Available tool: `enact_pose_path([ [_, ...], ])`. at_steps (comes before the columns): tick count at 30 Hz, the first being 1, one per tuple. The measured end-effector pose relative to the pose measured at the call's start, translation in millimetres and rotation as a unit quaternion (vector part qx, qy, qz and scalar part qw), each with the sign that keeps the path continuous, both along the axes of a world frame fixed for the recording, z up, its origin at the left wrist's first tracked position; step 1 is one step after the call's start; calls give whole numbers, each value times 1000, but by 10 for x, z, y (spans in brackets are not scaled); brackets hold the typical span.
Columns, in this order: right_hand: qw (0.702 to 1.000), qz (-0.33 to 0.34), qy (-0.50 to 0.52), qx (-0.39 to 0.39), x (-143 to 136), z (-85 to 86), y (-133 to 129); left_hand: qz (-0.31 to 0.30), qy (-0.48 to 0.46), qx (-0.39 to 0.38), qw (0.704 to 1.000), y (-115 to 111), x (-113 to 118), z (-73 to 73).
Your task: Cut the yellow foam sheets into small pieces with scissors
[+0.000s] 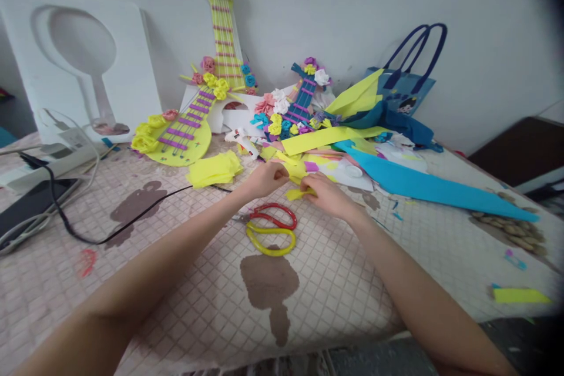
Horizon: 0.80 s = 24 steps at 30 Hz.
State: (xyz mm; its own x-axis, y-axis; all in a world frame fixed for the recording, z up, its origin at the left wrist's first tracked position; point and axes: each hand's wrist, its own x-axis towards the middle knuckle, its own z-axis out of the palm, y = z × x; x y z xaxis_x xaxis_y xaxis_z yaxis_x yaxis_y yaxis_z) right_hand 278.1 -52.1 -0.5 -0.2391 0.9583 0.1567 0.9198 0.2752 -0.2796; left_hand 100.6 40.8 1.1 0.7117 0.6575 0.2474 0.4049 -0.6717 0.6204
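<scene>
Both hands are over the middle of the table, close together. My left hand point(268, 179) has its thumb and fingers curled together at the edge of yellow paper; whatever it pinches is too small to make out. Closed on a small yellow paper piece point(296, 194) is my right hand point(324, 191). Just below them lie scissors point(273, 238) with one red and one yellow handle. A stack of yellow paper pieces point(215, 169) rests left of my left hand. Behind the hands is a white glue gun point(243, 142) beside paper scraps.
Decorated paper guitars point(187, 132) stand along the wall. A blue paper strip point(432, 185) crosses the right side, near a blue bag point(403, 85). On the left are a power strip point(39, 164), a dark phone point(30, 211), cables and a white cut-out board point(132, 64).
</scene>
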Motion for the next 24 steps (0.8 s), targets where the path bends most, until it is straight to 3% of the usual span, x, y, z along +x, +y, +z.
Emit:
enact_pose_path([
  [4,999,-32,2,-20,-6,-61,13,-4,7,-8,1000,-6,-20,6],
  [13,1000,-24,-17,-1,-22,-6,-22,-12,15,-27,999,-13,-73,-2],
  [18,999,-30,3,-12,-33,-53,-6,-64,21,-57,996,-76,-35,-19],
  [21,1000,-17,17,-13,-57,-71,8,-107,17,-19,994,-138,36,-80],
  [24,999,-13,30,-23,-62,-59,11,-73,10,12,997,-160,101,-166],
])
